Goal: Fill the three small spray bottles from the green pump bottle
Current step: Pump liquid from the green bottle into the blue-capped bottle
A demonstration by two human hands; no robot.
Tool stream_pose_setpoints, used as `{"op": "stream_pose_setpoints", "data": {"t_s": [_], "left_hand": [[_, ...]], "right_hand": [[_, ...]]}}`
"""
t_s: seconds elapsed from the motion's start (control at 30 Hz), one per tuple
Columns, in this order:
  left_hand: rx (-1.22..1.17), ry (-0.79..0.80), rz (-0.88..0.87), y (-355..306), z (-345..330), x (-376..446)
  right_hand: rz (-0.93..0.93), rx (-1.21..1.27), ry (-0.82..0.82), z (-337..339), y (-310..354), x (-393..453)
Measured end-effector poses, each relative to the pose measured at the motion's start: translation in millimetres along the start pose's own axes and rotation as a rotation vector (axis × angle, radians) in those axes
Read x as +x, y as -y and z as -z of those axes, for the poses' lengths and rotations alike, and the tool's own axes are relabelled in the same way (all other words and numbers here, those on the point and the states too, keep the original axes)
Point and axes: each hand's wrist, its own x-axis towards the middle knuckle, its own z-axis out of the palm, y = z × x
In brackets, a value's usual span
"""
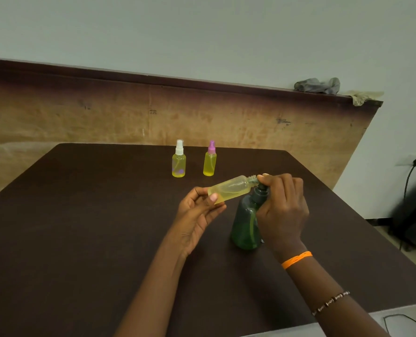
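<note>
Left grip: the left hand [199,210] pinches the base of the open spray bottle [231,188] between thumb and fingers, so the body stays free and the neck can be aimed.
Right grip: the right hand [281,205] curls over the pump head of the green pump bottle [246,227], fingers on top, probably to press it down.
Open bottle: it has no cap and lies tilted almost flat, its threaded neck touching the pump spout, so the liquid can go straight inside. It looks about half full of yellow liquid.
Pump bottle: it stands upright on the dark worktop [80,239], which keeps it steady under the pressing hand.
Finished bottles: 2 bottles, the white-capped bottle [178,161] and the purple-capped bottle [210,160], stand behind, well apart from the hands, both yellow and closed.
Progress: I judge that bottle 3 is being filled now.
</note>
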Motion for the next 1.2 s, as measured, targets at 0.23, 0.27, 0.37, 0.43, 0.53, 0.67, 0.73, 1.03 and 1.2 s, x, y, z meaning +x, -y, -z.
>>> {"op": "stream_pose_setpoints", "data": {"t_s": [0.23,0.27,0.37,0.43,0.53,0.67,0.73,1.03,1.2], "left_hand": [[0.001,0.006,-0.006,-1,-2,-4],[0.004,0.005,-0.004,0,-2,-4],[0.011,0.001,-0.01,0,-2,-2],[0.008,-0.001,-0.01,0,-1,-2],[0.001,-0.002,-0.006,1,-1,-2],[-0.017,0.005,-0.013,0,-3,-2],[-0.022,0.012,-0.013,0,-3,-2],[-0.005,0.001,-0.021,0,-3,-3],[-0.001,0.008,-0.033,-2,-5,-4]], "right_hand": [[0.017,-0.044,0.051,8,4,20],[0.002,-0.04,0.047,7,5,19],[-0.04,-0.029,0.011,2,6,9],[-0.044,-0.026,0.011,0,5,3],[-0.038,-0.028,0.021,2,5,3],[0.001,-0.029,0.052,7,4,19],[-0.022,-0.003,0.052,7,5,17],[-0.059,-0.013,0.003,1,8,7],[-0.033,-0.061,0.074,9,16,29]]}}
